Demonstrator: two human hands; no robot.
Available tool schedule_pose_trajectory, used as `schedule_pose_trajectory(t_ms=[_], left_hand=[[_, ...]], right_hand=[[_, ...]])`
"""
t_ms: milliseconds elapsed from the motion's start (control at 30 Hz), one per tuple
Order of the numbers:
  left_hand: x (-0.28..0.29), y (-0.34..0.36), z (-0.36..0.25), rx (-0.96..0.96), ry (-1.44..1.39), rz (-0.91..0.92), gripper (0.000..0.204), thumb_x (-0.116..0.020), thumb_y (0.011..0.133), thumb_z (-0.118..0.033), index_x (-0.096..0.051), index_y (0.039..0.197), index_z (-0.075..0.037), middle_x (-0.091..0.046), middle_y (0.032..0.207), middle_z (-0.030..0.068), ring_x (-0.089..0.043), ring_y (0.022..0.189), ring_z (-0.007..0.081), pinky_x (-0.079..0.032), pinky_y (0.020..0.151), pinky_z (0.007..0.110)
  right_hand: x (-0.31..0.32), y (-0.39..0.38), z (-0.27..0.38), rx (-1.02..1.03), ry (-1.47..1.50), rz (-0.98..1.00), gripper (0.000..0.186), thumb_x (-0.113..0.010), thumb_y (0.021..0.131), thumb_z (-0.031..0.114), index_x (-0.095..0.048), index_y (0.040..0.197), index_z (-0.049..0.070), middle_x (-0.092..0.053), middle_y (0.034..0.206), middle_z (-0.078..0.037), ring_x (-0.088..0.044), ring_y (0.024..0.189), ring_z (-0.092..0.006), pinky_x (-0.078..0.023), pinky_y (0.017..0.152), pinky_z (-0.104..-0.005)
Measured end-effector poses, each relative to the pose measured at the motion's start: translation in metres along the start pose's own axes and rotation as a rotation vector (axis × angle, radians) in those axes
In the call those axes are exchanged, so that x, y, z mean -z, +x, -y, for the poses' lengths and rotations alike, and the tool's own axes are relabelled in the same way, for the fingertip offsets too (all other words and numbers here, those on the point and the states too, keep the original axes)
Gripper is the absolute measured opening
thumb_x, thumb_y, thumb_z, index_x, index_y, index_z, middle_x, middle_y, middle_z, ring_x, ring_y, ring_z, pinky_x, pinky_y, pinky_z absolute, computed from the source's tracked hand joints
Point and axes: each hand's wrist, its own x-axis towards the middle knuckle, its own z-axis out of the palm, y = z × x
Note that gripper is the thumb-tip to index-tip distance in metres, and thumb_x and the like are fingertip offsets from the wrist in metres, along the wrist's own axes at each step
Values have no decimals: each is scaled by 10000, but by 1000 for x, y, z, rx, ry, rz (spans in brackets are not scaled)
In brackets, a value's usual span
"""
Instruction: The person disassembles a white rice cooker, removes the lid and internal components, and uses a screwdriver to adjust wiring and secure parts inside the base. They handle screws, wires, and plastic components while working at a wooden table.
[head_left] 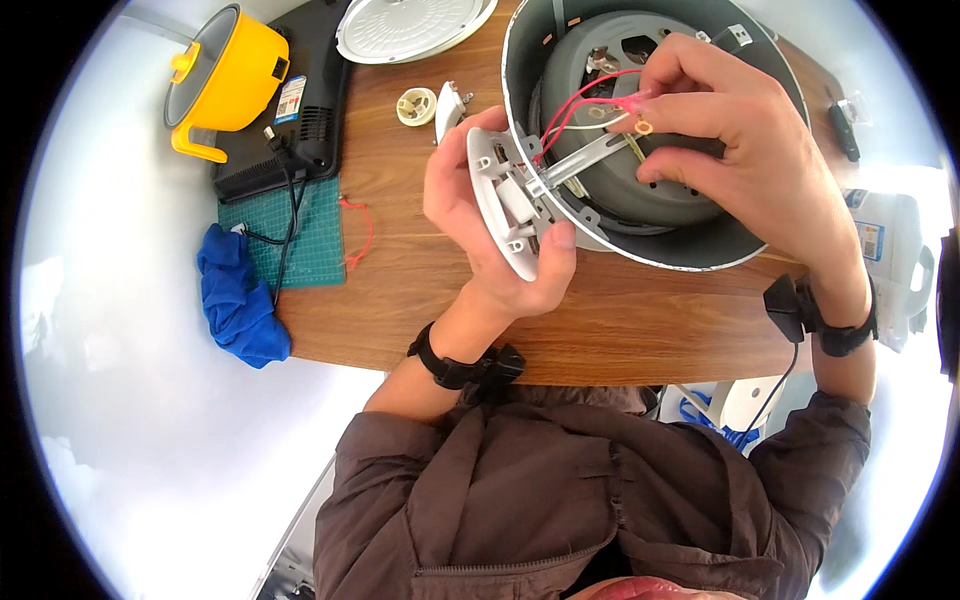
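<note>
My left hand grips a curved white plastic part at the front rim of an open grey cylindrical housing. A metal bracket runs from that part into the housing, over a round dark metal piece with fittings on it. My right hand reaches over the housing, its fingers closed on red wires near a brass ring terminal. A white wire runs alongside them.
A yellow pot stands on a black appliance at the left. A green mat, blue cloth, white lid and small cream part lie nearby. A translucent container is at the right.
</note>
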Motion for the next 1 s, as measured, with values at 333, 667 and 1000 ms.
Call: schedule_pose_trajectory(t_ms=[333,667,1000], left_hand=[[-6,-9,3,223,-1,-64,1470,-586,718,-923,28,1588,90,-188,1536,256,-285,1420,375,-282,1178,507],[-7,-13,15,125,60,-65,1466,-582,709,-946,-44,1581,101,-259,1491,247,-319,1379,356,-304,1147,494],[-13,-7,5,137,92,-110,1398,-475,775,-947,-90,1571,135,-219,1507,260,-342,1367,359,-355,1120,476]], right_hand=[[1,2,-2,-60,12,25,320,-812,699,-33,-745,1012,-18,-568,985,-48,-615,887,-178,-494,776,-303],[-3,-1,-3,-37,-26,-3,321,-823,702,-1,-740,1012,-12,-555,995,-39,-600,898,-176,-480,792,-309],[15,7,21,-84,-56,76,306,-823,748,76,-754,1043,30,-614,994,-68,-635,907,-222,-504,823,-343]])
